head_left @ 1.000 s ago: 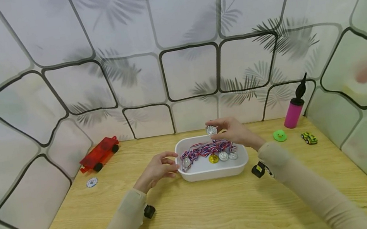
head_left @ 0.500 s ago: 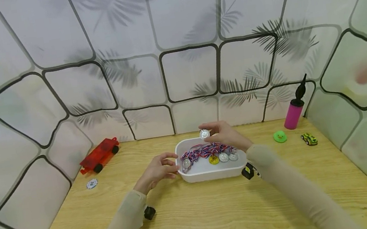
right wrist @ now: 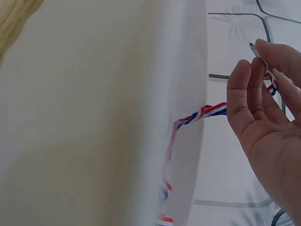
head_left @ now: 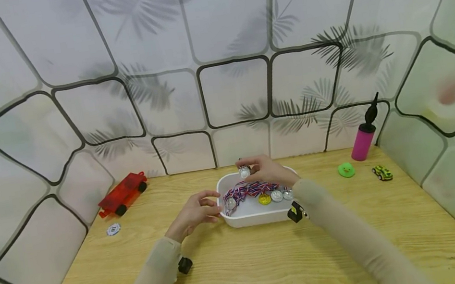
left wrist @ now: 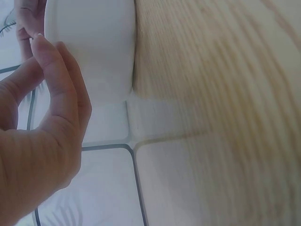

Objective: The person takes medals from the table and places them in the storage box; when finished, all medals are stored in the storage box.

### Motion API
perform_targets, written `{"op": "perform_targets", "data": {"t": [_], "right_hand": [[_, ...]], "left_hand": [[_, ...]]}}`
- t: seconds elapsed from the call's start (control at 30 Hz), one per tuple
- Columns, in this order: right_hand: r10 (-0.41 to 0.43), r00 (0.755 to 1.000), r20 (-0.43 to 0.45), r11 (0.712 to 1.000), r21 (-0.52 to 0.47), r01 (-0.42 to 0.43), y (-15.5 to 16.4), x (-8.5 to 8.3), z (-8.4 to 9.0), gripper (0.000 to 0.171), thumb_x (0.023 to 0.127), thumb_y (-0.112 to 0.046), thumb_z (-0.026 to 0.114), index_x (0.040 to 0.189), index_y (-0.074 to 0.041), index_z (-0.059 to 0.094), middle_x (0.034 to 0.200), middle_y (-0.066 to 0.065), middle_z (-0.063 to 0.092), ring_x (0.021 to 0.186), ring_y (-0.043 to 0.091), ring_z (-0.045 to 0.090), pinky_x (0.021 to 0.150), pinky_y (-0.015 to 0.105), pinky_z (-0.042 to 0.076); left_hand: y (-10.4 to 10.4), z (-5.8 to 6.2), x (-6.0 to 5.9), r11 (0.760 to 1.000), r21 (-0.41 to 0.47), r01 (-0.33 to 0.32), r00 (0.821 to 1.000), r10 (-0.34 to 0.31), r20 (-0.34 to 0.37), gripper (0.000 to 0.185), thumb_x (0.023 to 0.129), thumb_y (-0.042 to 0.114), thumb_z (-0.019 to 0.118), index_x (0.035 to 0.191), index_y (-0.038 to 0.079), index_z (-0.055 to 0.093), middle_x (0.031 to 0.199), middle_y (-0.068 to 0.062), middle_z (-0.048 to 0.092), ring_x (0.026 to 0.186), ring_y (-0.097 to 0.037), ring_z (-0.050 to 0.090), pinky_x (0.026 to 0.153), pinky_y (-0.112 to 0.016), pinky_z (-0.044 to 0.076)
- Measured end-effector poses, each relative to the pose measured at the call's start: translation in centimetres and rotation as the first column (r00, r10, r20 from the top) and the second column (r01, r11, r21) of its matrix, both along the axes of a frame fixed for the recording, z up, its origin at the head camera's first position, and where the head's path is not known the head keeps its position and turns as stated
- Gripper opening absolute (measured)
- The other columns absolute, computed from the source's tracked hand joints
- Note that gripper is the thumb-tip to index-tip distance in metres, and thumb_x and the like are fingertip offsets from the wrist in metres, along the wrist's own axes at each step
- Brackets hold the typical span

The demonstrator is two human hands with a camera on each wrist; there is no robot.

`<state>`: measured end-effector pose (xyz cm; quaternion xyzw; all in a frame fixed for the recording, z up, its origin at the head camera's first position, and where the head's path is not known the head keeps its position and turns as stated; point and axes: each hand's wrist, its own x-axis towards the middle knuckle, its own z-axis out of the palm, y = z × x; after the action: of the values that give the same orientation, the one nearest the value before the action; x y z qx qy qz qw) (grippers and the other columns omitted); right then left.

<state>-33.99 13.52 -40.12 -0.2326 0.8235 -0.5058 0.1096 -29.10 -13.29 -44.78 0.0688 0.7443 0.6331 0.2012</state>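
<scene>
- While the right hand (head_left: 267,171) hovers over the far rim of the tub, its fingertips (right wrist: 247,70) pinch a flat, round silver medal (head_left: 244,172) by the edge; a red, white and blue woven ribbon (right wrist: 207,112) trails from it down into the tub.
- At the tub's left end, the left hand (head_left: 193,211) rests with fingers (left wrist: 56,70) curled loosely against the smooth outer wall, thumb close by.
- Between both hands sits the white plastic tub (head_left: 259,212), rectangular with rounded corners, on the wooden table (head_left: 245,265) of pale, glossy grain.
- Inside the tub I count three silver medals (head_left: 277,195) and one gold medal (head_left: 264,199), under a tangle of striped ribbons (head_left: 248,190).
- Further out on the left lie one translucent red toy cart (head_left: 123,193) with black wheels and one small round white chip (head_left: 113,230).
- On the right stand one pink hand pump (head_left: 363,140) with a black nozzle, one green duck-like toy (head_left: 346,170) and one yellow-green toy car (head_left: 382,172).
</scene>
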Motion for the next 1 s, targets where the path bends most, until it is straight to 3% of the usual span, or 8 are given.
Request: {"op": "perform_targets", "data": {"t": [0.13, 0.23, 0.37, 0.67, 0.87, 1.0], "right_hand": [[0.018, 0.999, 0.036, 1.0, 0.021, -0.019, 0.0, -0.2, -1.0, 0.056, 0.087, -0.003, 0.071, 0.14, -0.008, 0.054, 0.146, 0.013, 0.051, 0.115, 0.03, 0.061, 0.096, 0.039, 0.054], [0.024, 0.999, 0.041, 0.998, 0.054, -0.027, 0.1, -0.1, -1.8, 0.053, 0.087, -0.006, 0.073, 0.137, -0.006, 0.056, 0.131, 0.014, 0.062, 0.104, 0.022, 0.062, 0.086, 0.03, 0.055], [0.062, 0.995, 0.073, 0.995, 0.072, -0.068, 0.1, 0.1, -2.7, 0.051, 0.085, -0.004, 0.074, 0.133, 0.0, 0.058, 0.111, 0.02, 0.068, 0.08, 0.014, 0.059, 0.072, 0.028, 0.054], [0.081, 0.988, 0.134, 0.99, 0.101, -0.094, 0.5, 0.5, -4.4, 0.049, 0.082, -0.001, 0.074, 0.129, 0.001, 0.061, 0.12, 0.019, 0.066, 0.077, 0.01, 0.06, 0.069, 0.025, 0.055], [0.041, 0.994, 0.1, 0.992, 0.113, -0.052, 0.5, 0.7, -4.8, 0.044, 0.082, -0.002, 0.075, 0.124, 0.003, 0.064, 0.123, 0.021, 0.065, 0.079, 0.01, 0.063, 0.07, 0.025, 0.057], [0.026, 0.995, 0.099, 0.991, 0.126, -0.038, 0.4, 0.9, -5.1, 0.041, 0.083, 0.001, 0.073, 0.123, 0.004, 0.064, 0.113, 0.02, 0.07, 0.074, 0.011, 0.064, 0.067, 0.027, 0.058]], "left_hand": [[0.0, 0.0, 0.0, 1.0, 0.01, 0.0, 1.0, 0.0, -0.006, 0.047, 0.089, -0.001, 0.068, 0.132, -0.002, 0.05, 0.095, -0.009, 0.06, 0.075, -0.018, 0.068, 0.064, -0.028, 0.059], [0.1, 0.0, 0.1, 1.0, 0.016, -0.001, 1.0, 0.001, -0.005, 0.047, 0.088, -0.002, 0.067, 0.132, -0.002, 0.05, 0.093, -0.009, 0.06, 0.075, -0.018, 0.068, 0.063, -0.028, 0.059], [0.1, 0.1, 0.1, 1.0, 0.018, -0.003, 1.0, 0.003, 0.003, 0.047, 0.088, -0.003, 0.067, 0.132, -0.002, 0.051, 0.092, -0.008, 0.06, 0.075, -0.018, 0.068, 0.063, -0.028, 0.059], [0.2, 0.3, 0.2, 1.0, 0.017, 0.003, 1.0, -0.004, 0.002, 0.048, 0.089, -0.002, 0.067, 0.133, -0.002, 0.05, 0.093, -0.008, 0.06, 0.076, -0.019, 0.068, 0.064, -0.028, 0.059], [0.1, 0.3, 0.2, 1.0, 0.015, 0.006, 1.0, -0.006, 0.002, 0.048, 0.089, -0.002, 0.067, 0.133, -0.003, 0.049, 0.094, -0.009, 0.06, 0.076, -0.019, 0.068, 0.064, -0.028, 0.059], [0.1, 0.3, 0.3, 1.0, 0.004, 0.001, 1.0, -0.001, 0.005, 0.047, 0.089, -0.001, 0.067, 0.133, -0.001, 0.051, 0.095, -0.009, 0.06, 0.075, -0.019, 0.067, 0.064, -0.028, 0.06]]}}
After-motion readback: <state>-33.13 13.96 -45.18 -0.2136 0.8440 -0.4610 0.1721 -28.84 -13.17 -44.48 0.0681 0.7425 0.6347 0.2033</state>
